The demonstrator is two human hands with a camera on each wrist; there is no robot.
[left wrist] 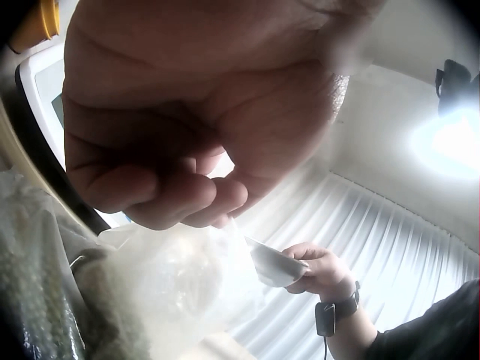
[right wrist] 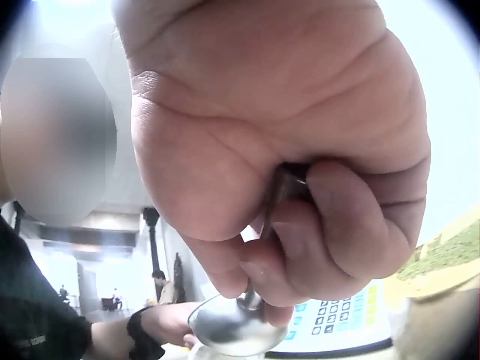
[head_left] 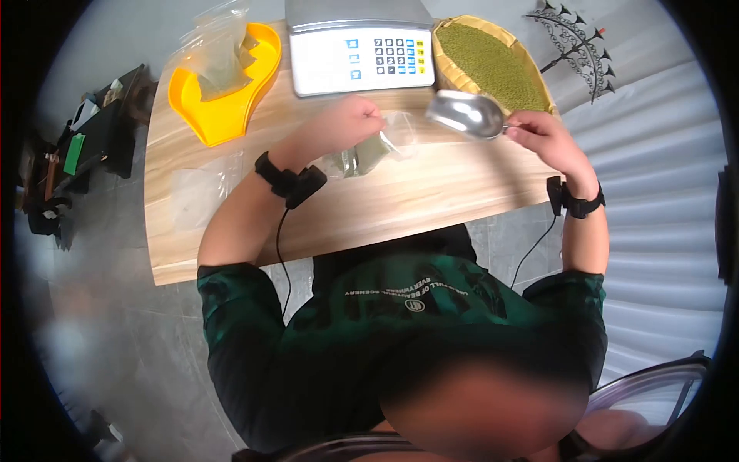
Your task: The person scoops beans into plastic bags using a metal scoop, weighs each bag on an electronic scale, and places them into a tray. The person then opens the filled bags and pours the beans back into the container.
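In the head view the left hand (head_left: 350, 123) pinches the rim of a clear plastic bag (head_left: 369, 156) with green contents low in it, over the table's middle. The left wrist view shows curled fingers at the bag's top (left wrist: 176, 277). The right hand (head_left: 545, 140) grips the handle of a metal scoop (head_left: 471, 114), whose bowl points left, a little right of the bag's mouth. In the right wrist view the fingers wrap the handle above the scoop bowl (right wrist: 236, 328). Whether the scoop holds anything cannot be told.
A white scale (head_left: 362, 58) stands at the table's back. Right of it is a lined basket of green grains (head_left: 489, 65). At the back left a yellow tray (head_left: 223, 115) holds a clear bag (head_left: 219, 65). Flat clear plastic (head_left: 202, 192) lies on the left of the table (head_left: 400, 204).
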